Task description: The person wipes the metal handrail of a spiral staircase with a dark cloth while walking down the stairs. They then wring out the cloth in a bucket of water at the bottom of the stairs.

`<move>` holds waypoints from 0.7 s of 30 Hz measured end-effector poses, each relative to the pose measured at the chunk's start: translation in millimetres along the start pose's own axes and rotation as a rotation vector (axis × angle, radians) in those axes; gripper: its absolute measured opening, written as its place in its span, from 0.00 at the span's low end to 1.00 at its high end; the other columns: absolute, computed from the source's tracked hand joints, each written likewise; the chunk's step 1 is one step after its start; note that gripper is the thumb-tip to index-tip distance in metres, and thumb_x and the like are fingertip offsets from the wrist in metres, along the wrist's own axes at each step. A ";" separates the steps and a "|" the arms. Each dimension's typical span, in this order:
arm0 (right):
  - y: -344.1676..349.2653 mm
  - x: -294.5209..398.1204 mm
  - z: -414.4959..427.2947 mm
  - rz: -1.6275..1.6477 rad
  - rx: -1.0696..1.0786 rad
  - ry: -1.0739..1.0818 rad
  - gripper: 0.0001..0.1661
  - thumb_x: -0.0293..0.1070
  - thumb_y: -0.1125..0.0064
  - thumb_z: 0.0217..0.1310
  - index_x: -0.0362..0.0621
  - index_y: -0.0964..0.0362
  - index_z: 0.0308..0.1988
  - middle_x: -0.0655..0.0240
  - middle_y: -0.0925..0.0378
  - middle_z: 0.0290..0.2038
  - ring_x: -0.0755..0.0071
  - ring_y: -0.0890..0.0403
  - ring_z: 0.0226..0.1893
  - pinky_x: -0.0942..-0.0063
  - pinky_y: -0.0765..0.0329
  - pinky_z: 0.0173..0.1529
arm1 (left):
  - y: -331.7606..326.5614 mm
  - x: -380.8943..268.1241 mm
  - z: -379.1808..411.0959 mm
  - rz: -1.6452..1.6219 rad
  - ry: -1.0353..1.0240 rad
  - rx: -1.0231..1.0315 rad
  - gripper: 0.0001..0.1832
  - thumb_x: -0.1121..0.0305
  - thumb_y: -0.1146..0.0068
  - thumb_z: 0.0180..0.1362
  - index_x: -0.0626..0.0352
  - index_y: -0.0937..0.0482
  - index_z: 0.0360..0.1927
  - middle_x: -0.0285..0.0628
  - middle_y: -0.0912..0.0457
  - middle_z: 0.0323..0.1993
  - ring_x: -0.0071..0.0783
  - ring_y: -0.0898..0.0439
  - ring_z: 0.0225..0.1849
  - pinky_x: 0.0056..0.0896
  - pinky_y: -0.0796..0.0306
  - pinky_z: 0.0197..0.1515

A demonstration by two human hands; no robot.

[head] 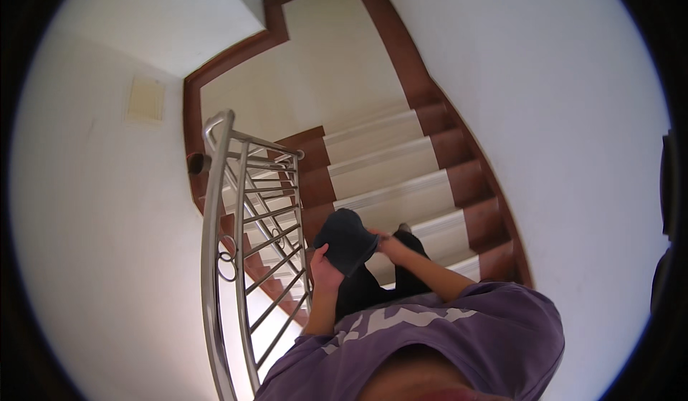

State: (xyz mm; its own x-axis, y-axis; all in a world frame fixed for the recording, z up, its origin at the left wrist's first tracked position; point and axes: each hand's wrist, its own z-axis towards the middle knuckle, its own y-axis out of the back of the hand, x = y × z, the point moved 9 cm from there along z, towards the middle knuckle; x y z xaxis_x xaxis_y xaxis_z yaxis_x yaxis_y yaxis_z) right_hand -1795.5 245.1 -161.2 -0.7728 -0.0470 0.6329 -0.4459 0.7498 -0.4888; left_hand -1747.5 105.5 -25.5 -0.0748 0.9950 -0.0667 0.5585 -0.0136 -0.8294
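A dark blue folded cloth item [345,241], perhaps a cap, is held between both hands in front of my body. My left hand [325,269] grips its near left side, with the thumb lying on top. At its right edge, the fingers of my right hand [388,244] close on the rim. Beneath the hands are my black trousers, and one shoe [405,228] shows on a stair tread.
Stairs [395,167] with pale treads and red-brown borders descend to a landing [317,57]. A stainless steel railing [212,229] runs along the left. A white wall [516,105] rises on the right. A dark round container [199,163] stands beyond the railing by the left wall.
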 end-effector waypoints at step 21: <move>37.3 631.2 200.5 -0.048 0.093 0.240 0.19 0.46 0.49 0.78 0.49 0.27 0.59 0.73 0.20 0.49 0.76 0.19 0.50 0.70 0.24 0.55 | -428.6 -102.6 371.3 0.390 -0.222 0.191 0.27 0.65 0.44 0.72 0.64 0.32 0.70 0.50 0.21 0.64 0.48 0.22 0.66 0.54 0.30 0.72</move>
State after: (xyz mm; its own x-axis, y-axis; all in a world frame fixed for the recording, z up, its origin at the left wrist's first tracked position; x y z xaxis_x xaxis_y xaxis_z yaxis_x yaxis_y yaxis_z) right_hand -2390.5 111.0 99.7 -0.6253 0.0849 0.7757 -0.5279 0.6861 -0.5006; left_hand -2285.9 -27.6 130.8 -0.0764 0.8671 -0.4922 0.4202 -0.4197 -0.8045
